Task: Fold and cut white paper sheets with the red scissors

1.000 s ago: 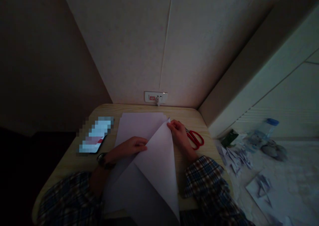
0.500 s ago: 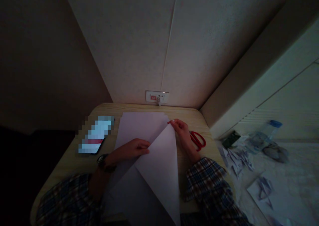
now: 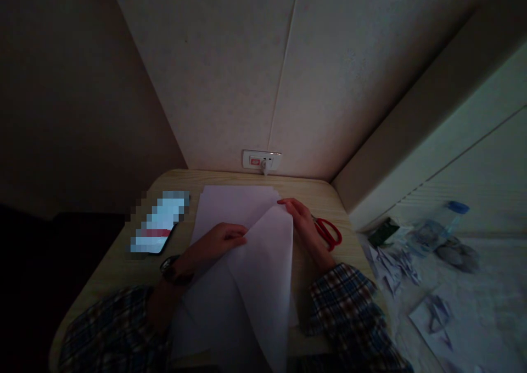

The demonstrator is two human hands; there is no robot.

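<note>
A white sheet of paper [image 3: 263,263] with a folded-over flap is raised above a stack of white paper [image 3: 230,203] on the small table. My left hand [image 3: 218,241] pinches the flap's left edge between thumb and fingers. At the flap's upper corner, my right hand [image 3: 298,214] is closed on the paper, its thumb partly hidden behind the sheet. Red-handled scissors [image 3: 329,234] lie just beyond my right wrist, their blades mostly covered by the hand. The lower end of the sheet bends down toward me.
A phone [image 3: 158,225] with a lit, blurred screen lies on the left of the wooden table [image 3: 111,269]. A wall socket [image 3: 261,160] with a plug sits behind. To the right, lower down, are folded papers [image 3: 393,269], a clear bottle [image 3: 440,227] and a dark green packet [image 3: 383,231].
The flap, flat and sharply creased before, now bows upward, and its right edge has shifted left at the bottom. Both hands keep nearly the same places.
</note>
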